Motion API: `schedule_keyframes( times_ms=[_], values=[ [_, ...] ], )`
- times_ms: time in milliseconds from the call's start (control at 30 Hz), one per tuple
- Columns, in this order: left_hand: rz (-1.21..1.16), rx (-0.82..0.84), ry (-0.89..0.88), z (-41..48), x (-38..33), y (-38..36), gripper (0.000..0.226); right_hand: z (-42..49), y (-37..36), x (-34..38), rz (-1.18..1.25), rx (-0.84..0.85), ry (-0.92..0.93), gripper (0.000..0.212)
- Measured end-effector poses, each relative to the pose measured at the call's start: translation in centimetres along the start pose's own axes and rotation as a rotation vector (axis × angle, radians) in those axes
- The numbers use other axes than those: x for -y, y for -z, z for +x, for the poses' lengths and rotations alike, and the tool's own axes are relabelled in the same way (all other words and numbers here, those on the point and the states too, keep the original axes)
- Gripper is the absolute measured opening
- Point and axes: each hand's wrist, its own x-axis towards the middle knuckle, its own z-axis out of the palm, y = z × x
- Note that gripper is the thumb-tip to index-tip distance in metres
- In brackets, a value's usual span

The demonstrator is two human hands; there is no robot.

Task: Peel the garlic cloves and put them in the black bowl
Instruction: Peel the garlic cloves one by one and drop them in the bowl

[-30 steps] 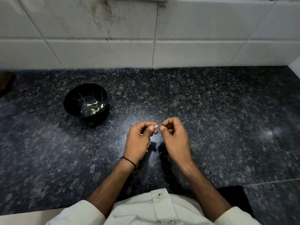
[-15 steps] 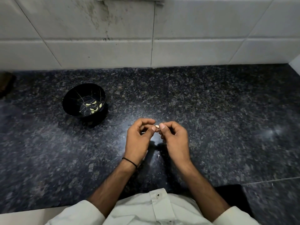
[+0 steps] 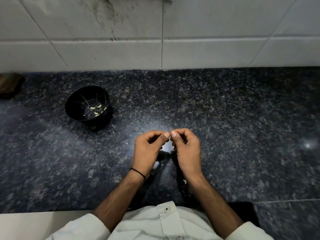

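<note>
A black bowl (image 3: 76,103) with thin pale crack lines stands on the dark granite counter at the left, with several peeled garlic cloves (image 3: 96,110) lying in its bottom. My left hand (image 3: 147,151) and my right hand (image 3: 187,149) meet over the middle of the counter, thumbs and forefingers pinched together on one small garlic clove (image 3: 169,134). Only a pale sliver of that clove shows between the fingertips. A black thread band circles my left wrist.
The speckled granite counter (image 3: 233,118) runs up to a white tiled wall (image 3: 207,32) behind. A brown object (image 3: 9,84) sits at the far left edge. Small bits of garlic skin (image 3: 185,181) lie on the counter under my wrists. My white shirt fills the bottom.
My two hands have drawn closer together, so the fingertips now touch around the clove and hide most of it. The bowl has not moved.
</note>
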Motion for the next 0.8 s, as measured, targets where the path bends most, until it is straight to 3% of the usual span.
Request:
schedule_keyframes(
  times_ms=[400, 600, 800],
  values=[
    [0.009, -0.138, 0.008, -1.2, -0.7, -3.4, 0.011, 0.6, 3.0, -0.6, 0.039, 0.069, 0.024, 0.006],
    [0.085, -0.168, -0.034, -1.2, -0.4, -3.4, 0.01, 1.1, 3.5, -0.5, 0.085, 0.136, -0.035, 0.005],
    [-0.021, -0.171, 0.037, -0.9, -0.6, -3.2, 0.007, 1.4, 3.1, -0.1, 0.197, 0.16, -0.122, 0.009]
  ],
)
